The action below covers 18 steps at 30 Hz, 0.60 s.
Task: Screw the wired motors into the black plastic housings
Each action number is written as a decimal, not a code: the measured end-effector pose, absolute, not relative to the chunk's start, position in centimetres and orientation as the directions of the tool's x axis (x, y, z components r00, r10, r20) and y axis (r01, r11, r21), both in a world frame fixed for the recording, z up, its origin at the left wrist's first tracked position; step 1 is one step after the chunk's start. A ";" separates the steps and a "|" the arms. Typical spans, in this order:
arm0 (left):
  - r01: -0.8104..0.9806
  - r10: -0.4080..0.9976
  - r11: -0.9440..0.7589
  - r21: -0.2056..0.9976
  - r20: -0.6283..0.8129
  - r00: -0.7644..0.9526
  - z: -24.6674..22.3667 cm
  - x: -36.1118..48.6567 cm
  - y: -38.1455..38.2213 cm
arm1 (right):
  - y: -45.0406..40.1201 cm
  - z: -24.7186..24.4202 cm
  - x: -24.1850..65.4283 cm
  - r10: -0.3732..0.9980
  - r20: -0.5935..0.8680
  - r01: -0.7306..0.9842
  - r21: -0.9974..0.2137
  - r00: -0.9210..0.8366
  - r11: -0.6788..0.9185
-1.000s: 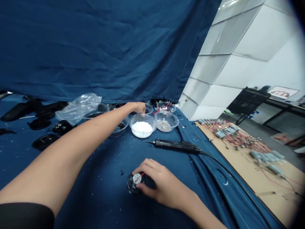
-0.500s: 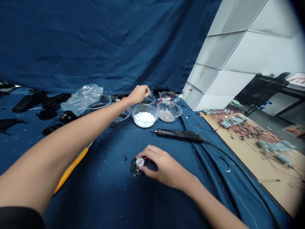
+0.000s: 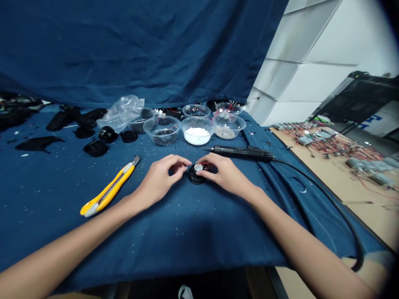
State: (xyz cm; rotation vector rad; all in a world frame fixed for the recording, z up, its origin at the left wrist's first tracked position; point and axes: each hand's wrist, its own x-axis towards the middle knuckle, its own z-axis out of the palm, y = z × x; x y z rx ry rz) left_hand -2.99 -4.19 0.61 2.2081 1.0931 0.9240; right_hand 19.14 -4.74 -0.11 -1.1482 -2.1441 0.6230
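On the blue cloth lies a round black part point(image 3: 195, 177) with a small pale disc and a red wire in its middle. My right hand point(image 3: 226, 172) grips it from the right, thumb and fingers around the disc. Just left of it is my left hand point(image 3: 163, 176), its fingers curled together at the tips. Anything pinched there is too small to make out. Behind the hands stand clear plastic bowls: one with white pieces point(image 3: 197, 136), one with small dark pieces point(image 3: 162, 135), and one with small greyish pieces point(image 3: 226, 132).
A black electric screwdriver point(image 3: 243, 153) lies behind my right hand, its cable running right. At the left is a yellow utility knife point(image 3: 109, 189). Black parts point(image 3: 96, 148) and a clear plastic bag point(image 3: 121, 113) sit farther back. Wired parts cover a board point(image 3: 352, 182) at the right.
My left hand has come back from the bowls at the rear to beside the round black part. My right hand still holds that part. The view has shifted.
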 end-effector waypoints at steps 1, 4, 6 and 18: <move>0.476 0.832 -0.534 0.699 0.334 0.443 0.2 -3.0 -4.5 | -4.8 -0.2 19.1 0.851 0.304 0.549 -0.661 -0.428 0.512; 0.456 0.845 -0.509 0.730 0.323 0.426 -0.5 -2.7 -4.7 | -4.8 -0.3 18.9 0.848 0.320 0.527 -0.675 -0.422 0.517; 0.448 0.848 -0.503 0.739 0.321 0.422 -0.6 -2.5 -4.6 | -4.8 -0.3 18.8 0.845 0.323 0.524 -0.673 -0.427 0.522; 0.474 0.789 -0.599 0.645 0.373 0.488 -0.7 -3.5 -4.1 | -4.9 0.0 18.9 0.844 0.282 0.499 -0.704 -0.456 0.504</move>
